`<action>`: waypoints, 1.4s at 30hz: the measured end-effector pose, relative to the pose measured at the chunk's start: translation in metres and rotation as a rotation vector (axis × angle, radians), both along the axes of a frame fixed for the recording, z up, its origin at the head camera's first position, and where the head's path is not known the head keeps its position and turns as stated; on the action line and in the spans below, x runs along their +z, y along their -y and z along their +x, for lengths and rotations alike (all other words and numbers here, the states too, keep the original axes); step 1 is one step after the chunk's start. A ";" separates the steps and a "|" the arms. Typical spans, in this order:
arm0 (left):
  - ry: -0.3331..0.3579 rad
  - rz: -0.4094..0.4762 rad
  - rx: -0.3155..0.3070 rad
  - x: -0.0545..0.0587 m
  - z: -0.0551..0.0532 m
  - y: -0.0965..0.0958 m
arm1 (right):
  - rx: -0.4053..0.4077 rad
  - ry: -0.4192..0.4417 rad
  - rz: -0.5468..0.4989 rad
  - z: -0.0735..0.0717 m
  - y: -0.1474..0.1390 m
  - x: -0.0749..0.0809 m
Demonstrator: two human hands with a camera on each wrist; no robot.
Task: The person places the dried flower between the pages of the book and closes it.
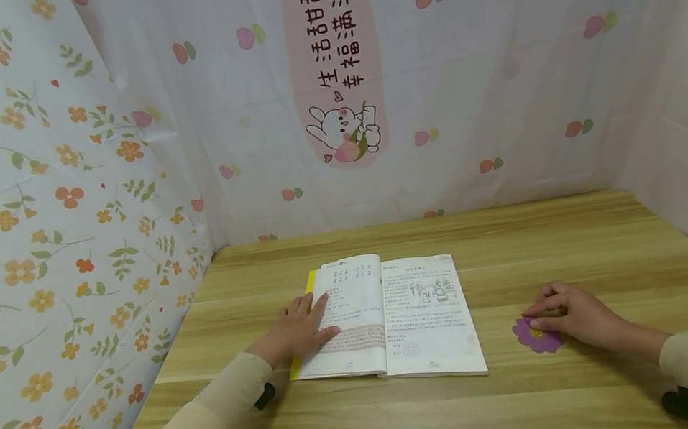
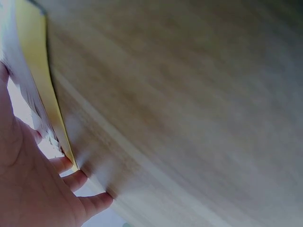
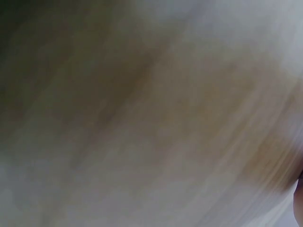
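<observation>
An open book [image 1: 429,326] with printed text and a small drawing lies on the wooden table, its yellow cover [image 2: 35,45] showing along the left edge. My left hand [image 1: 296,328] rests on the left page near that edge, fingers spread. In the left wrist view, several fingertips [image 2: 103,200] reach past the cover to the tabletop. To the right of the book, my right hand [image 1: 569,315] pinches a purple flower-shaped piece [image 1: 538,341] with a yellow centre, close over the table. The right wrist view is blurred, with only a fingertip at its right edge.
The wooden table [image 1: 345,424] runs back to a hanging cloth [image 1: 472,96] with fruit prints, writing and a rabbit. Flower-printed cloth [image 1: 59,230] hangs on the left, and a pale cloth [image 1: 683,112] on the right. A dark shape [image 1: 685,405] lies under the right forearm.
</observation>
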State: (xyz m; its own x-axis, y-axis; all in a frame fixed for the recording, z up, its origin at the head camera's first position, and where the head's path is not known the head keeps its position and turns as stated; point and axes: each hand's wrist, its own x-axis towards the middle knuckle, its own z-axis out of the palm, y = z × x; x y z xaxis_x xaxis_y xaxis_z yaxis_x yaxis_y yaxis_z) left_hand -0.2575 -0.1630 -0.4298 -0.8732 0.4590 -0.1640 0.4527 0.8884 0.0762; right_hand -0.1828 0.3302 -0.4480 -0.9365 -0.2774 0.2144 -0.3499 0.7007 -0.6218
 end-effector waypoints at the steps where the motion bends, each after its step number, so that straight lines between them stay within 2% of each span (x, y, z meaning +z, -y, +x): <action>1: -0.001 -0.001 -0.002 0.000 0.000 0.000 | 0.000 -0.010 -0.002 0.000 0.000 0.000; 8: 0.002 0.003 -0.007 -0.002 -0.001 0.002 | -0.007 -0.072 -0.020 0.001 0.002 -0.002; 11: 0.012 0.002 -0.004 -0.002 -0.001 0.002 | -0.007 -0.065 -0.035 0.001 0.002 -0.002; 14: 0.010 0.001 -0.007 -0.003 -0.001 0.002 | -0.015 -0.001 -0.054 0.002 0.002 0.002; 17: 0.006 -0.005 -0.007 -0.004 -0.002 0.002 | -0.044 0.097 -0.086 0.001 0.002 0.007; 23: 0.001 0.006 -0.003 -0.004 -0.002 0.002 | -0.085 0.273 -0.191 -0.003 0.005 0.019; 28: 0.002 0.000 -0.002 -0.004 -0.001 0.002 | -0.087 0.342 -0.242 -0.007 0.009 0.028; 33: 0.001 -0.005 -0.002 -0.003 0.000 0.002 | -0.041 0.395 -0.409 -0.012 0.020 0.035; 42: 0.001 0.005 0.001 -0.004 -0.001 0.002 | -0.091 0.489 -0.567 -0.026 0.056 0.045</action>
State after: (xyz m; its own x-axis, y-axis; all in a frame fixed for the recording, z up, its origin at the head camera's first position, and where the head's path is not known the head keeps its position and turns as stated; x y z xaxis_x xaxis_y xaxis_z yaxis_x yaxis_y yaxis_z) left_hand -0.2584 -0.1647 -0.4335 -0.8734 0.4591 -0.1626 0.4519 0.8884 0.0811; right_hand -0.2091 0.2741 -0.4025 -0.9755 -0.1656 -0.1447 0.1024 0.2398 -0.9654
